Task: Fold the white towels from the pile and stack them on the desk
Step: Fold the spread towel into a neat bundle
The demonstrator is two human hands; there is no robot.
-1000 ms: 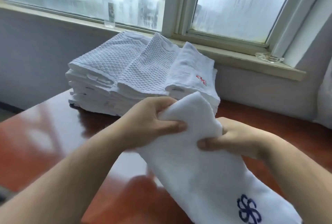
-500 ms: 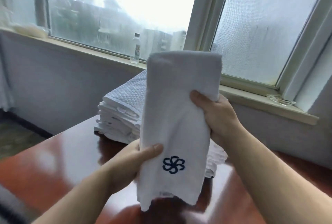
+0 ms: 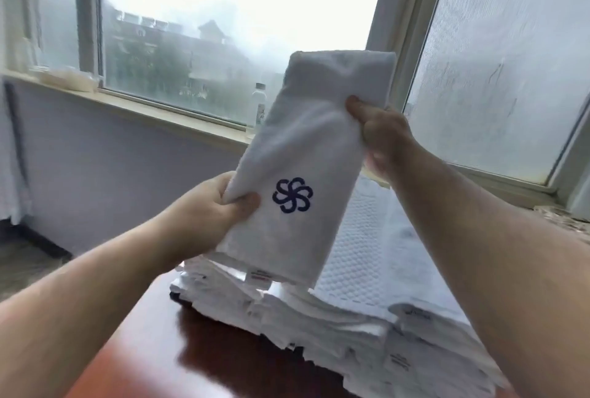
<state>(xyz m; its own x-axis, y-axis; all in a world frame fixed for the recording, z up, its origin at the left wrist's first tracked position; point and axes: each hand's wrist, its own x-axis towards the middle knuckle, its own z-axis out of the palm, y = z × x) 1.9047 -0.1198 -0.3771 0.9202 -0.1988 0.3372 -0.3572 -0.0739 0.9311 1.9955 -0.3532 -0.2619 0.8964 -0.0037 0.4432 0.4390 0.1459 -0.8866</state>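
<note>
Above the stack (image 3: 367,327), towel (image 3: 306,155) held up in air, folded into a long strip, blue logo facing camera. Left hand (image 3: 207,209) pinches low left edge, thumb on front; right hand (image 3: 383,139) grips upper right edge, fingers curled behind. Best to keep edges aligned, fold in 2, lay flat on stack. Terry soft, floppy; stack top waffle-textured; desk (image 3: 198,362) glossy red-brown.

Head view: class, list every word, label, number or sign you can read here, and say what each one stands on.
No words or numbers can be read.
Towel: a dark blue pinwheel emblem, a sign without letters.
Towel's tag: print too blurred to read.
Pile: tags too small and blurred to read.
Bottle: label too small to read.
</note>
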